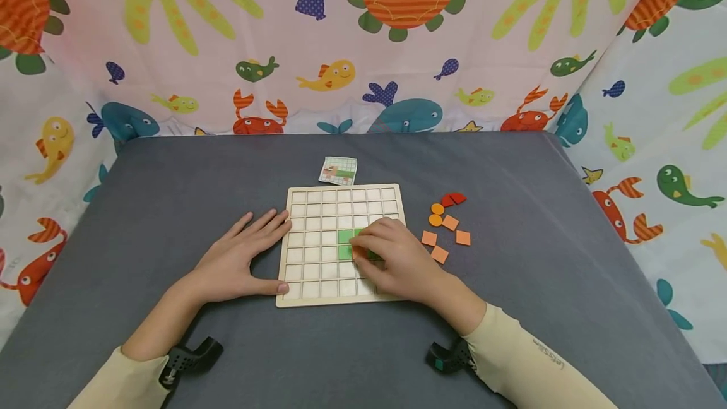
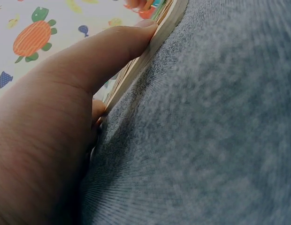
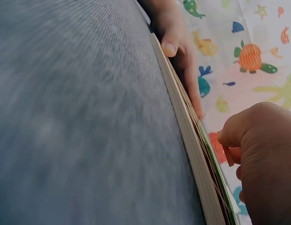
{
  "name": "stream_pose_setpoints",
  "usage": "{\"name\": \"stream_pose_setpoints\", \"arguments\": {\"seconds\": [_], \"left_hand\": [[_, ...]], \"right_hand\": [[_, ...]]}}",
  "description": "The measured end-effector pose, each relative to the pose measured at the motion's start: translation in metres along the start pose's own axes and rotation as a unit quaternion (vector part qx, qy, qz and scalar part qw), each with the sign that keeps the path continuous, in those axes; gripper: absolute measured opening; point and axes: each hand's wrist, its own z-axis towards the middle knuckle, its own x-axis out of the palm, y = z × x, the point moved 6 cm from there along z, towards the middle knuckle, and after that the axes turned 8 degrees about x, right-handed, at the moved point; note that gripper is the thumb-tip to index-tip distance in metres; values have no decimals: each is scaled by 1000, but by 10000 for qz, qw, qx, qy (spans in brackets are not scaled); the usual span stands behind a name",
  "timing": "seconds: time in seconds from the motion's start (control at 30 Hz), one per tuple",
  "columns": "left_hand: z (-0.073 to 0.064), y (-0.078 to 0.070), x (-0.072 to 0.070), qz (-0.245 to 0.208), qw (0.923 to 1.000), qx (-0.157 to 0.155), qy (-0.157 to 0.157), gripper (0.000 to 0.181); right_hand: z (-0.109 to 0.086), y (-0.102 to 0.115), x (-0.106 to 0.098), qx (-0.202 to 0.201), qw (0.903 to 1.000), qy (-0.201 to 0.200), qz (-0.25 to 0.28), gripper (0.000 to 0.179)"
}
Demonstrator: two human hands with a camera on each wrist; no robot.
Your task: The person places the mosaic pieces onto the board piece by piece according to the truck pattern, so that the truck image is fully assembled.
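Observation:
A pale wooden grid board [image 1: 311, 273] lies on the grey cloth, with green square tiles [image 1: 344, 252] in some of its middle cells. With fingers spread, my left hand [image 1: 241, 260] rests along the board's left edge, thumb at the lower corner. The left wrist view shows that thumb [image 2: 108, 54] on the board's side. My right hand [image 1: 400, 260] is over the board's right half and pinches a small orange square tile [image 3: 228, 156] between thumb and fingers. Part of the green patch is hidden under this hand.
Right of the board lie several loose orange square tiles [image 1: 462, 238], two orange round pieces [image 1: 437, 209] and red wedge-shaped pieces [image 1: 457, 197]. A small printed pattern card [image 1: 339, 170] lies just behind the board. A curtain with sea animals [image 1: 318, 30] hangs behind the table.

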Motion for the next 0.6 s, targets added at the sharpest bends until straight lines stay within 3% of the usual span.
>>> {"name": "stream_pose_setpoints", "arguments": {"seconds": [0.6], "left_hand": [[1,3,1,9,10000,-70,-70,124]], "right_hand": [[34,18,32,-21,9992,391,-63,16]]}}
